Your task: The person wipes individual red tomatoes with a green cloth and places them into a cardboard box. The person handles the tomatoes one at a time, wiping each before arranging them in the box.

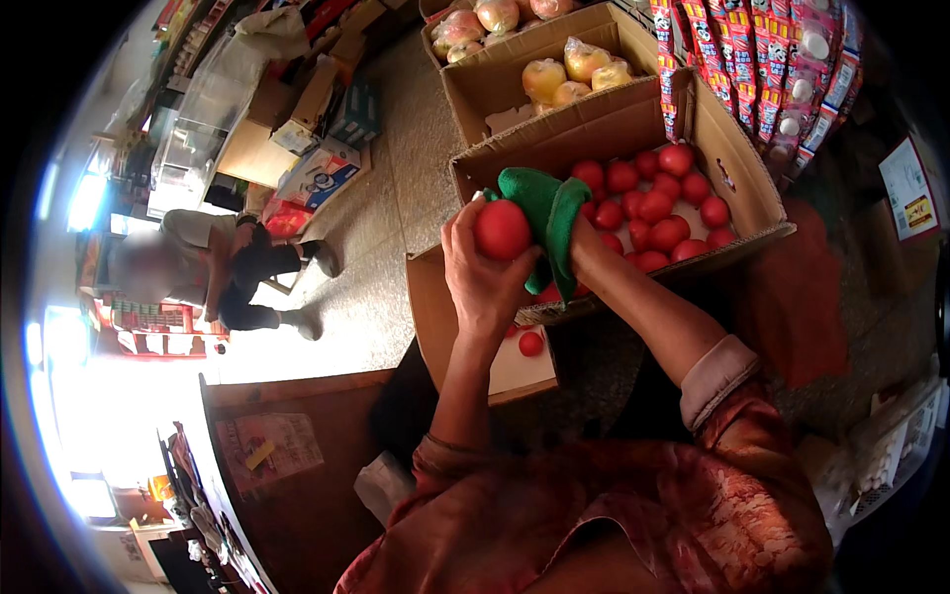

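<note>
My left hand (479, 278) holds a red tomato (502, 230) between thumb and fingers, above the near edge of the boxes. Just right of it is my right hand (553, 223), covered by a green cloth (533, 194) that wraps its fingers and reaches the wrist; the cloth touches or nearly touches the tomato. Behind the right forearm, a cardboard box (742, 156) contains many loose tomatoes (654, 206). Below my left hand, a lower cardboard box (430, 297) has a few tomatoes (531, 344) showing, the rest hidden by my arms.
Beyond stand a cardboard box (482, 96) of wrapped apples (544, 80) and another with wrapped fruit (496, 15). Strips of red packets (742, 67) hang at upper right. A person (223, 260) sits at left. A brown wooden desk (312, 475) is at lower left, a white basket (902, 453) at lower right.
</note>
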Demonstrator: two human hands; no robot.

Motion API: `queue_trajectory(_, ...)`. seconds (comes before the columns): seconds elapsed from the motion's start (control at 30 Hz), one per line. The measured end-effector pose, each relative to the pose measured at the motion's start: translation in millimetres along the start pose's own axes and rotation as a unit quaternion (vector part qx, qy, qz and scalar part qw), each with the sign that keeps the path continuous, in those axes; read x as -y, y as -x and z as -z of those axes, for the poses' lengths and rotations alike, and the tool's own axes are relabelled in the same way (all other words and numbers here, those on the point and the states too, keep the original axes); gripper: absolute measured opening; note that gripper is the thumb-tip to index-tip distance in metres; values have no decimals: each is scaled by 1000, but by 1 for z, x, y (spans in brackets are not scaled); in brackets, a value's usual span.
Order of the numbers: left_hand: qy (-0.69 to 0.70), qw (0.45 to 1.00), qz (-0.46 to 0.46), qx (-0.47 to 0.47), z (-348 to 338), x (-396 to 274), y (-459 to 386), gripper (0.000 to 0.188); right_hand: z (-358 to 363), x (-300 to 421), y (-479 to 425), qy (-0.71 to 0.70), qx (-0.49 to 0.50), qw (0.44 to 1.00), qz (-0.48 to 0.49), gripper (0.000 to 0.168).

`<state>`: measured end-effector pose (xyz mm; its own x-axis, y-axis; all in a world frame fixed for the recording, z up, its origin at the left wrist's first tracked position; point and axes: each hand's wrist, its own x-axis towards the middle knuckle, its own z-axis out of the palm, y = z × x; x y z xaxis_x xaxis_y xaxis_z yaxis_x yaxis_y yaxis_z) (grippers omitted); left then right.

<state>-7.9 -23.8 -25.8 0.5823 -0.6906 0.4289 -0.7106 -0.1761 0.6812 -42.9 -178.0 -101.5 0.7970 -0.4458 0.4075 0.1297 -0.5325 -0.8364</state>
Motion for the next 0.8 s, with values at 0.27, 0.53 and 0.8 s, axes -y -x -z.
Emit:
queue_trajectory(0.27, 55, 997, 61, 12, 6, 9, -1, 74, -7, 18, -9, 229, -19, 973, 23, 14)
queue_trajectory(0.53, 155, 979, 132, -11, 16, 23, 3, 70, -2, 34, 4, 119, -3, 991, 62, 16)
queue_trajectory(0.8, 252, 923, 285, -57, 43, 90, 20, 58, 7, 55, 9, -623, 7, 730, -282, 15)
